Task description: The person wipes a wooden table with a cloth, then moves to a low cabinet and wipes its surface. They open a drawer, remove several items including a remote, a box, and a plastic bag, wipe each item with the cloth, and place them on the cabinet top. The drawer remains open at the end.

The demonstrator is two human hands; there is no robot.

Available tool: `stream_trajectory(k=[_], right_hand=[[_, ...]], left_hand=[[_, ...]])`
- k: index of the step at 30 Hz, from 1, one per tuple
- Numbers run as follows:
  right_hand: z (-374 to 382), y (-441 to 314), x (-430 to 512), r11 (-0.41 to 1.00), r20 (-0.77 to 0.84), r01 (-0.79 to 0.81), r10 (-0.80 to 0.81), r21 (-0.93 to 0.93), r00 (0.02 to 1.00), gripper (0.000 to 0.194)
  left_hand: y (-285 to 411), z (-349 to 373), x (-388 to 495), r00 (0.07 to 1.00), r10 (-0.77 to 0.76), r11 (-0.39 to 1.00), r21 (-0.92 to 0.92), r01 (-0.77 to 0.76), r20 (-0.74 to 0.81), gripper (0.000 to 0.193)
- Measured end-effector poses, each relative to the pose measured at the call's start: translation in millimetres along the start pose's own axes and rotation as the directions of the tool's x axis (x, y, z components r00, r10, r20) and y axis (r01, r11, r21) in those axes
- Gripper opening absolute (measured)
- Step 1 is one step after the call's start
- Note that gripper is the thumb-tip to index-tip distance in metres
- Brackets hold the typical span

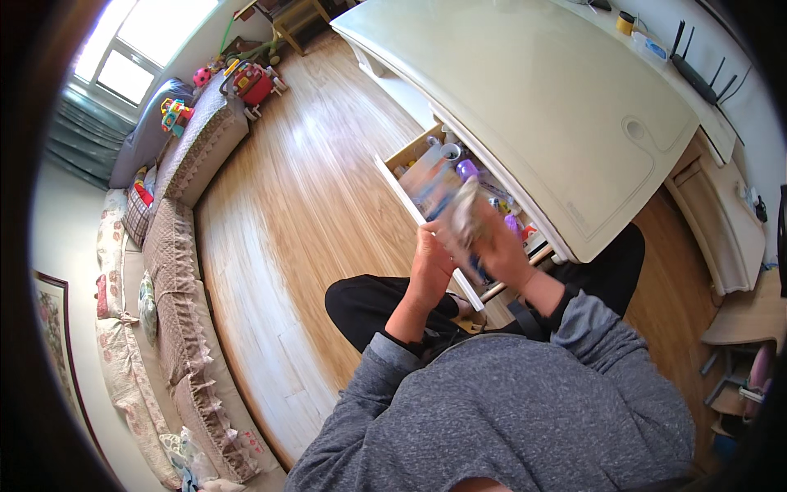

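Observation:
Over the pulled-out drawer (393,184) of a desk, both my hands are close together. My left hand (429,261) grips the near side of a flat object (433,190) with blue and orange patches; motion blur hides what it is. In my right hand (501,249) is a crumpled greyish-white cloth (465,212), pressed against or just above that object. Beneath and beyond the hands, the drawer holds a white cup-like container (450,152), a purple item (466,170) and several small bright things. My hands cover part of its contents.
The cream desktop (529,80) overhangs the drawer on the right. A black router (695,79) with antennas stands along the wall. To the left runs a sofa (175,307) with a quilted cover, a toy robot (176,115) on it. A red toy (252,83) is near its far end.

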State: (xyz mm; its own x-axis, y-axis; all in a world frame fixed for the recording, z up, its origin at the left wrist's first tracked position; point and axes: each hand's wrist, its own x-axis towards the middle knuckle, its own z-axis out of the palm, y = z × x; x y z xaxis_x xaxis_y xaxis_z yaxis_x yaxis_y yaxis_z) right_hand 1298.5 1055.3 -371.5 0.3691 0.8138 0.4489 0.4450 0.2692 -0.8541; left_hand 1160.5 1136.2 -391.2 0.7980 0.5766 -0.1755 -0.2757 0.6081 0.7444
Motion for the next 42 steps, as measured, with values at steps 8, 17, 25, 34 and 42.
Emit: stream_trajectory(k=[8, 17, 25, 34, 42], right_hand=[[12.3, -7.0, -34.2, 0.914, 0.235, 0.26, -0.191, -0.313, 0.953, 0.042], [0.8, 23.0, -14.7, 0.924, 0.144, 0.181, -0.14, -0.336, 0.98, 0.044], [0.4, 4.6, -13.8, 0.961, 0.169, 0.154, -0.117, -0.23, 0.979, 0.046], [-0.1, 25.0, -2.4, 0.934, 0.07, 0.129, -0.112, -0.334, 0.991, 0.048], [-41.8, 47.9, -1.1, -0.011, 0.361, -0.492, 0.694, 0.87, 0.623, 0.048]], left_hand=[[16.4, -13.2, 8.8, 0.976, -0.192, 0.98, -0.07, 0.185, -0.108, 0.072], [-12.4, -14.8, -7.5, 0.965, 0.04, 0.84, 0.532, 0.108, -0.259, 0.043], [-17.6, -16.9, -1.4, 0.983, -0.053, 0.822, 0.551, 0.143, -0.176, 0.029], [-8.5, -15.9, -6.6, 0.994, 0.101, 0.769, 0.638, -0.048, -0.048, 0.024], [-14.3, -7.8, 1.3, 0.972, 0.15, 0.953, 0.288, -0.094, -0.18, 0.033]])
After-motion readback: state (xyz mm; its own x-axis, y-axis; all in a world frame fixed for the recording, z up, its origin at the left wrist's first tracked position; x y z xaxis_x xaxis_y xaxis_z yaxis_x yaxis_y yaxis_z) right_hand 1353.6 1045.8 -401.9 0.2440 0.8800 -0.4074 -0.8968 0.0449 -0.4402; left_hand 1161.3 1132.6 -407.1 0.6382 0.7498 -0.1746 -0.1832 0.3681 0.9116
